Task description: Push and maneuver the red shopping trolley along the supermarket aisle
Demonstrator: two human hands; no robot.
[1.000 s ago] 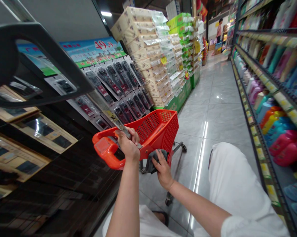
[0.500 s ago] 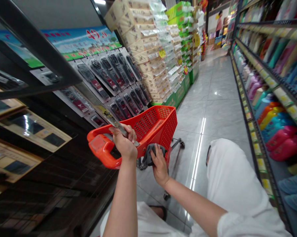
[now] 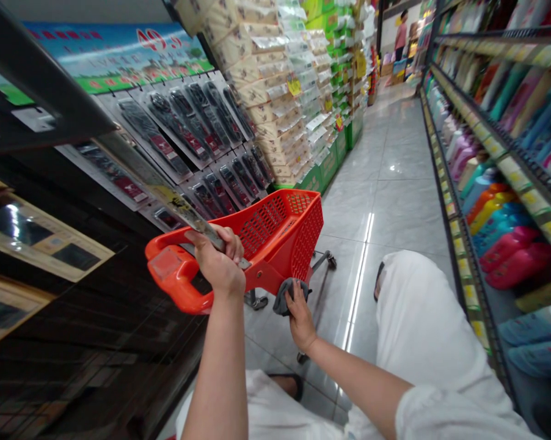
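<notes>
At frame centre-left, the left hand point(image 3: 215, 266) closes its fingers around a saw point(image 3: 165, 195) over the cart point(image 3: 275, 241); the blade may snag the rack. The right hand point(image 3: 300, 318) presses a cloth point(image 3: 284, 293), which could slip, against the cart's side.

Glossy plastic cart point(image 3: 275, 238) (perforated walls), soft grey cloth point(image 3: 284, 294), polished floor tiles point(image 3: 394, 195).

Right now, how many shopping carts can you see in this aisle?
1. The red shopping cart stands on the tiled floor just ahead, with the left hand gripping its handle and the right hand pressing a grey cloth against its side. Others may be hidden behind the shelves.
</notes>
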